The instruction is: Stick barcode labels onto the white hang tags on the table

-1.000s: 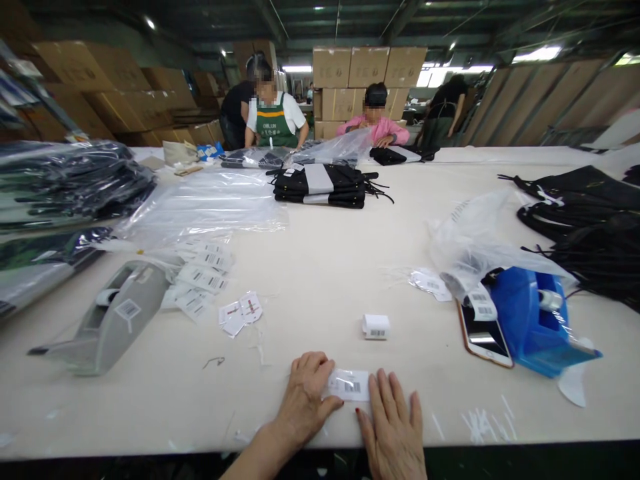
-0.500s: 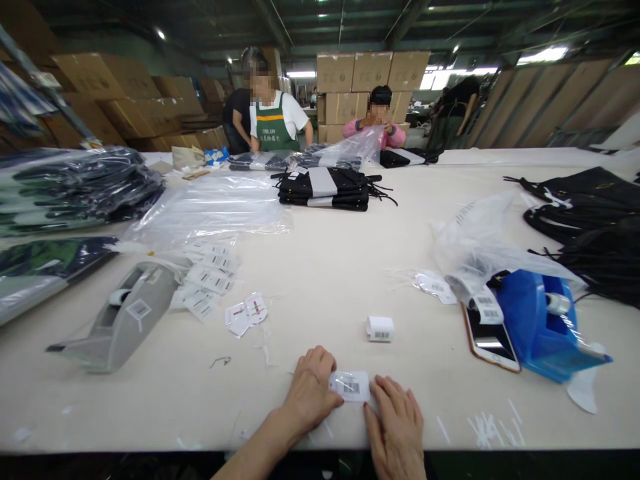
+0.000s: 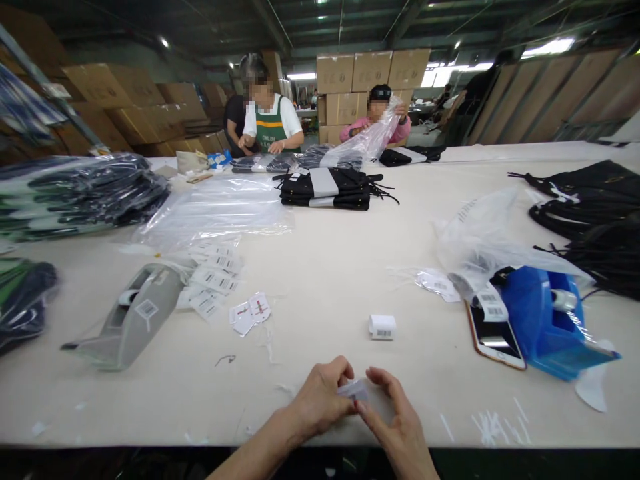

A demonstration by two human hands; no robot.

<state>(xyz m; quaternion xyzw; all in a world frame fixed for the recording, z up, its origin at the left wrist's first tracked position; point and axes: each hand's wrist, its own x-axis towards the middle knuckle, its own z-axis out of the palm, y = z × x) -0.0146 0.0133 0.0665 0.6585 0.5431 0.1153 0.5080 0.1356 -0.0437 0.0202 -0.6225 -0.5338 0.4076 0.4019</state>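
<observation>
Near the table's front edge, my left hand (image 3: 325,393) grips the left end of a small white tag (image 3: 356,392) between thumb and fingers. My right hand (image 3: 395,413) has its thumb at the tag's lower edge, with the index finger curved above its right side; the fingers are apart. The tag is tilted up and partly hidden by the fingers. Just beyond the hands lies a small roll of barcode labels (image 3: 383,327). To the left are red-marked white cards (image 3: 250,313) and a spread of barcode tags (image 3: 215,277).
A grey tape dispenser (image 3: 140,317) sits left; a blue dispenser (image 3: 543,323) and a phone (image 3: 497,340) sit right. Folded black goods (image 3: 327,188) lie beyond, near clear plastic bags (image 3: 215,207). Two people work across the table (image 3: 340,267).
The tag has been lifted and tilted, and my hands have drawn closer around it. At the far left, the bagged item has shifted left. Across the table, a person's hand has raised clear plastic.
</observation>
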